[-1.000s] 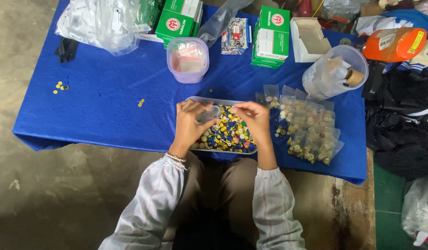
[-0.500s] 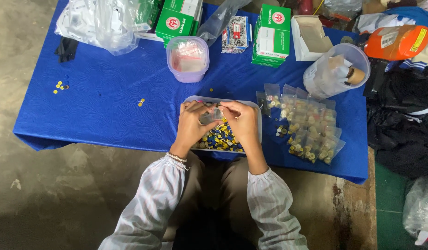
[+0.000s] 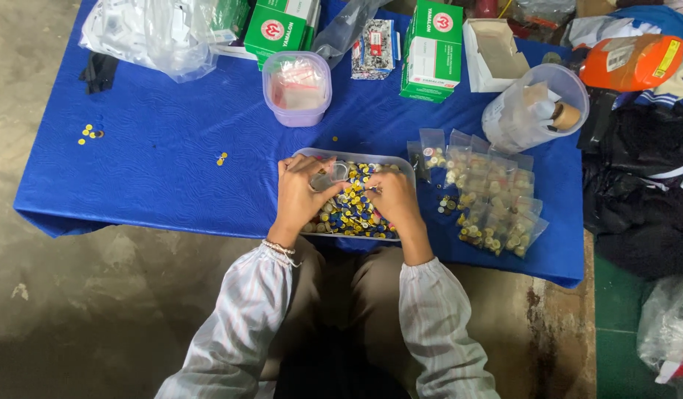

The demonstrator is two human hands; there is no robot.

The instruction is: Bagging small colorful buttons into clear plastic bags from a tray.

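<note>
Both hands, left hand [image 3: 301, 188] and right hand [image 3: 389, 196], are pinching a light, slippery little clear bag [image 3: 332, 176] by its mouth over the tray [image 3: 356, 157].

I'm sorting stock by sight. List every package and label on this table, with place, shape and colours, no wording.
Green carton: far edge, left of centre; boxy, green and white, red round mark.
Second green carton: far edge, centre-right; upright, same colours.
Open white box: right of it; empty-looking.
Printed packet: between the cartons; flat, red, black and white.
Orange bottle: far right, lying down; pale label.
</note>
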